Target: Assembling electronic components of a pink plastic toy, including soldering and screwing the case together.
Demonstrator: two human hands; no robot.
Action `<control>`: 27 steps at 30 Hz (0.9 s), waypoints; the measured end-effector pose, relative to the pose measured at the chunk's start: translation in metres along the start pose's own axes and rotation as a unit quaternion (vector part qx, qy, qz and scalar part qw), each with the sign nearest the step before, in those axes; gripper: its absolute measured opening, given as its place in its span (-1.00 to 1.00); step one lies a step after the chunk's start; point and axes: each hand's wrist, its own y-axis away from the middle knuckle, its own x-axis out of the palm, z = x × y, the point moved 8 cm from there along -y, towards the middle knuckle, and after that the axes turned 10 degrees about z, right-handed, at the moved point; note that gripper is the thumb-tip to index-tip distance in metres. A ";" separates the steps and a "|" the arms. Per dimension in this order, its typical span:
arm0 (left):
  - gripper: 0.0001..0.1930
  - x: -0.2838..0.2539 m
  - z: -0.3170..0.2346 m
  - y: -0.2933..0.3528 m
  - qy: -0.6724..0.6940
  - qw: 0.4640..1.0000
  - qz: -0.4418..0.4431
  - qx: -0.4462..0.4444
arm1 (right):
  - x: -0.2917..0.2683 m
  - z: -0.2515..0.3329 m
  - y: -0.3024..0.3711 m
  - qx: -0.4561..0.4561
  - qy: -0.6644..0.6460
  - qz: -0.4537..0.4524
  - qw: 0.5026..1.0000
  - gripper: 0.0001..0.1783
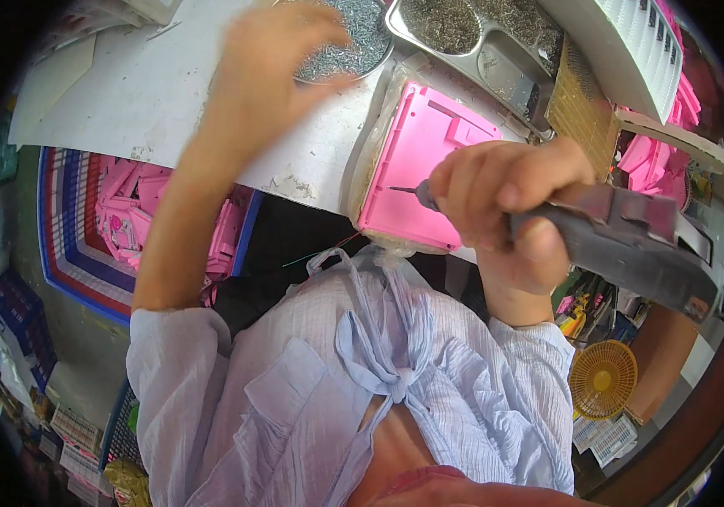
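Note:
My left hand (265,72) is blurred by motion over a round metal dish of small silvery screws (353,42). Its thumb and fingers are spread apart, and nothing shows between them. In my right hand (514,190) is a dark electric screwdriver (632,245), gripped around its front part. The thin bit points left, above a pink plastic panel (417,169). That panel lies on a plastic-wrapped support at the front edge of the white table (185,93); my right hand hides part of it.
A divided steel tray (497,63) with small brownish metal parts stands beyond the panel. Left of me, a striped basket (83,253) holds pink plastic parts. A yellow basket (603,380) sits at the lower right. A white rack (632,51) stands at the far right.

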 end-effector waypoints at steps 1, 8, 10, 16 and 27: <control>-0.69 -0.007 0.015 -0.002 -0.181 0.981 -0.019 -0.061 | 0.003 -0.005 0.000 0.008 0.003 -0.003 1.000 -0.69; -0.89 0.011 0.027 -0.010 -0.108 0.989 0.017 -0.098 | 0.008 -0.023 0.002 0.072 0.139 0.016 0.988 -0.71; -0.89 0.014 0.031 -0.011 -0.121 0.989 0.010 -0.083 | 0.017 -0.026 -0.001 0.078 0.192 0.060 0.976 -0.76; -0.82 0.018 0.034 -0.016 -0.168 0.982 0.023 -0.085 | 0.024 -0.036 0.000 0.032 0.244 0.127 0.961 -0.83; -0.84 0.016 -0.066 0.052 0.092 0.989 0.031 0.111 | 0.016 0.023 -0.007 -0.072 0.102 0.070 0.990 -0.69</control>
